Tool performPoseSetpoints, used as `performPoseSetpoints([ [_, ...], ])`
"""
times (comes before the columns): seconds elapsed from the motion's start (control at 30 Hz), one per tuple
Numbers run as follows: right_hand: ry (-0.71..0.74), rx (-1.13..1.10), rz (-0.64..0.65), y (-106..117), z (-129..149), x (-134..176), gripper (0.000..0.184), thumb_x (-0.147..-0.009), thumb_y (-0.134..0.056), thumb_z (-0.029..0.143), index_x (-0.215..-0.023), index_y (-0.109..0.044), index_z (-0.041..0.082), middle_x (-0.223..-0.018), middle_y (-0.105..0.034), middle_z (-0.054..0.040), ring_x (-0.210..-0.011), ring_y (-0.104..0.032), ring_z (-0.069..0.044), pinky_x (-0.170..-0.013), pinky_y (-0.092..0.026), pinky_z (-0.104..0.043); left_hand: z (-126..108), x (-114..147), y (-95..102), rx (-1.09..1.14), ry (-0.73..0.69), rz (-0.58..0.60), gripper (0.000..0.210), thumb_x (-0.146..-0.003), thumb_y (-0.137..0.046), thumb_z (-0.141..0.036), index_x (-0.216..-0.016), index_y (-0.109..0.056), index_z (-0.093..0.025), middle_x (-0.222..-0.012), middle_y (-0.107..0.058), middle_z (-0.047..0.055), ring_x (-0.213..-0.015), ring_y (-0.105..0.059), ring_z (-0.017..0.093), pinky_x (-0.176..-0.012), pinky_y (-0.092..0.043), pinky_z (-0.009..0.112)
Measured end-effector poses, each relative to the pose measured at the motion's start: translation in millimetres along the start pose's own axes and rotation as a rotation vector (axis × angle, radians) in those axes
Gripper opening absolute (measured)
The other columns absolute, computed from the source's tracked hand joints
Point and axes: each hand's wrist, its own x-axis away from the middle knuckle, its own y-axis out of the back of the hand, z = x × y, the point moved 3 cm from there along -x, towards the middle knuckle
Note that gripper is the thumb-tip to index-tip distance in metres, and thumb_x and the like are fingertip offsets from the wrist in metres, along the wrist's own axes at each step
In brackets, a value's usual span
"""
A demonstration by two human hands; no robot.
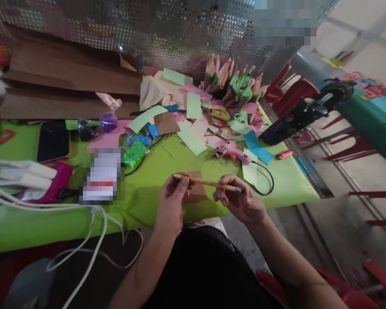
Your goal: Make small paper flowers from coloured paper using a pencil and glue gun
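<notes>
Both of my hands hold a thin yellow-tan pencil nearly level above the front edge of the table. My left hand pinches its left end between thumb and fingers. On the other side, my right hand has its fingers closed around the part near the greyish right end. Beneath the pencil, a brown paper square lies on the green tabletop, partly hidden by my left hand. Just beyond the right hand rests a pink glue gun, its dark cord looping to the right.
Coloured paper pieces cover the table's middle. Paper-wrapped flower bundles stand at the back. A dark bottle leans at the right. On the left are a black phone, a pixelated screen and white cables hanging over the edge.
</notes>
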Motion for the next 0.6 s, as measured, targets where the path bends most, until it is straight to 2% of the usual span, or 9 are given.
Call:
performPoseSetpoints([
  [0.13,-0.005,0.012,-0.005,10.8,-3.9,6.7,0.052,-0.069,-0.084,0.07,-0.094,-0.073,0.025,-0.067,-0.062,0.0006,-0.057,-0.054,-0.017,-0.057,-0.048,-0.031,3.0,1.7,-4.1,0.02,0.004,0.012,0.038,-0.063,-0.095,-0.047,-0.078,-0.076,-0.018,-0.072,-0.07,0.0,-0.064,-0.057,0.008,-0.059,-0.042,0.02],
  [0.27,0.045,0.027,-0.008,12.7,-8.5,9.2,0.049,-0.067,-0.087,0.07,-0.085,-0.069,0.028,-0.067,-0.059,0.0022,-0.057,-0.055,-0.016,-0.055,-0.049,-0.03,4.3,5.4,-10.4,0.036,-0.005,0.028,0.038,-0.063,-0.095,-0.048,-0.077,-0.076,-0.018,-0.075,-0.071,0.001,-0.066,-0.059,0.01,-0.06,-0.044,0.021],
  [0.4,0.062,0.033,0.026,11.8,-9.8,11.5,0.046,-0.066,-0.088,0.067,-0.08,-0.065,0.029,-0.063,-0.052,0.0043,-0.054,-0.052,-0.015,-0.061,-0.054,-0.033,1.6,8.4,-14.2,0.096,-0.011,0.05,0.043,-0.058,-0.098,-0.051,-0.074,-0.076,-0.018,-0.078,-0.073,0.001,-0.068,-0.061,0.01,-0.066,-0.05,0.023],
  [0.6,0.048,-0.015,0.004,15.1,-9.9,14.8,0.04,-0.066,-0.09,0.062,-0.077,-0.068,0.031,-0.061,-0.048,0.0046,-0.053,-0.049,-0.015,-0.062,-0.055,-0.033,4.1,9.7,-14.9,0.146,0.016,0.092,0.045,-0.056,-0.1,-0.052,-0.075,-0.077,-0.018,-0.076,-0.07,0.0,-0.068,-0.062,0.01,-0.073,-0.054,0.025],
])
